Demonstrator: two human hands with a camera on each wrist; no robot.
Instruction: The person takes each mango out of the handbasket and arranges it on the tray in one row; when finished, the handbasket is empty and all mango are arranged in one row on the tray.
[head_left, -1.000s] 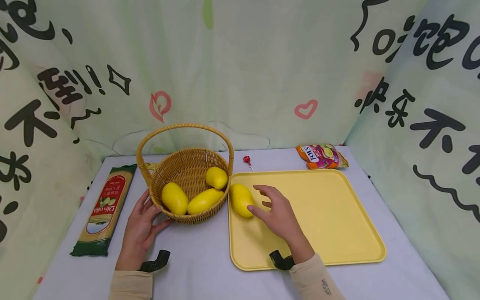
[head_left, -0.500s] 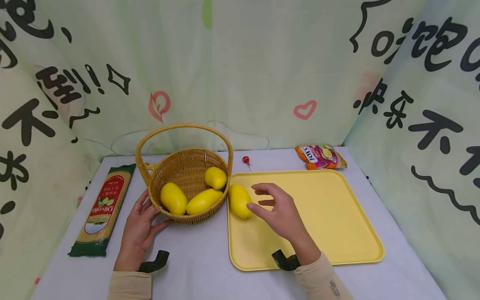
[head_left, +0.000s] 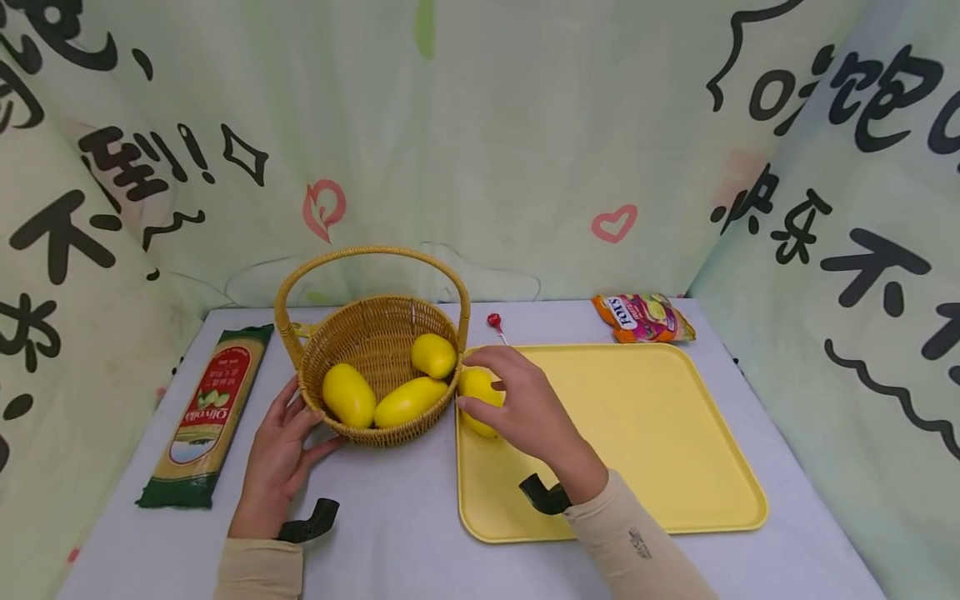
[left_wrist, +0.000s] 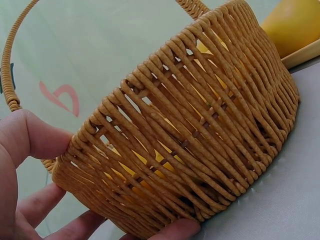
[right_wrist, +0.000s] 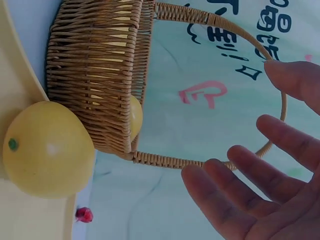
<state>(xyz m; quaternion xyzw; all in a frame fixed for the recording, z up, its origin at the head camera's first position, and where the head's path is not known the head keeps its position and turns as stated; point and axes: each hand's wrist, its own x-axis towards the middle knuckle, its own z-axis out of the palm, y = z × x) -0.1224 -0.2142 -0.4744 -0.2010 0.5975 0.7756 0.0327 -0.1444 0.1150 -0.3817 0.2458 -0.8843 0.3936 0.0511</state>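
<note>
My left hand [head_left: 279, 467] holds the wicker basket [head_left: 371, 321] at its near left side. In the left wrist view the thumb lies on the rim of the basket [left_wrist: 185, 125] and the fingers reach low along its wall. Inside are three yellow mangoes, one mango [head_left: 349, 396] at the left. Another mango [head_left: 477, 385] lies on the yellow tray [head_left: 637, 442], close against the basket's right side. Over that mango hovers my right hand [head_left: 528, 412], partly covering it. The right wrist view shows the fingers [right_wrist: 220, 200] spread loosely, apart from the mango [right_wrist: 50, 150].
A noodle packet [head_left: 210, 417] lies left of the basket. Behind the tray sit a red lollipop [head_left: 494, 322] and an orange-purple snack bag [head_left: 645, 317]. A yellow item [head_left: 303, 330] shows partly behind the basket. Printed curtains [head_left: 510, 125] close off the back and sides.
After drawing back slightly to the right, my right hand has moved left and now overlaps the mango on the tray. The left hand and basket have stayed in place.
</note>
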